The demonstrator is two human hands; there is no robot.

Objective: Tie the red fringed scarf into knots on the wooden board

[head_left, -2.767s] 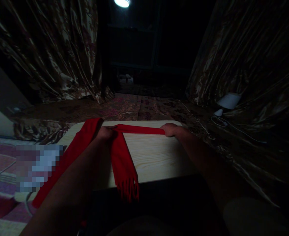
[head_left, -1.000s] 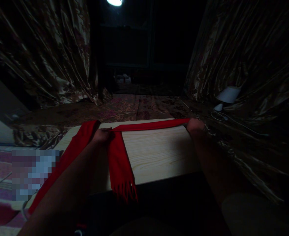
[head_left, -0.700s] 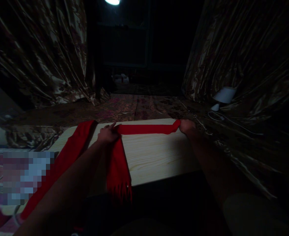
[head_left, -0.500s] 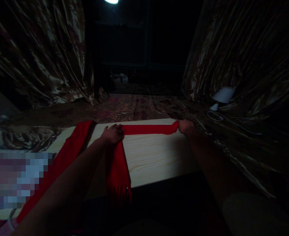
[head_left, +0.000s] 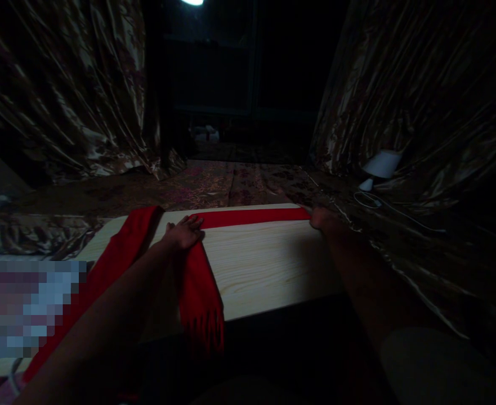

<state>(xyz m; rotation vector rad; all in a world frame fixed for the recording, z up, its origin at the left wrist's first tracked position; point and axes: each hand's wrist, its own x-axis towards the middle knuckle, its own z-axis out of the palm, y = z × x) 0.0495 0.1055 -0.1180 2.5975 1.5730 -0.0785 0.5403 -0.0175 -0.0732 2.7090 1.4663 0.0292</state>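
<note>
A red fringed scarf (head_left: 199, 281) lies on a pale wooden table (head_left: 268, 270). My left hand (head_left: 185, 232) rests flat on it, fingers spread, where the cloth bends; the fringed end drops over the table's near edge. From there a narrow red strip runs right along the far edge to my right hand (head_left: 321, 217), closed around its end at the table's far right corner. Another length of red cloth (head_left: 132, 239) slants down to the lower left, partly behind my left forearm. Whether it joins the rest of the scarf I cannot tell.
A small white lamp (head_left: 383, 163) with a cord stands at the right on a patterned cover (head_left: 214, 183). Shiny patterned curtains (head_left: 104, 101) hang on both sides of a dark window. A blurred-out patch (head_left: 40, 309) hides something at the lower left.
My right hand has moved slightly right, and the strip between my hands now looks straighter and narrower. My left hand has shifted a little to the left.
</note>
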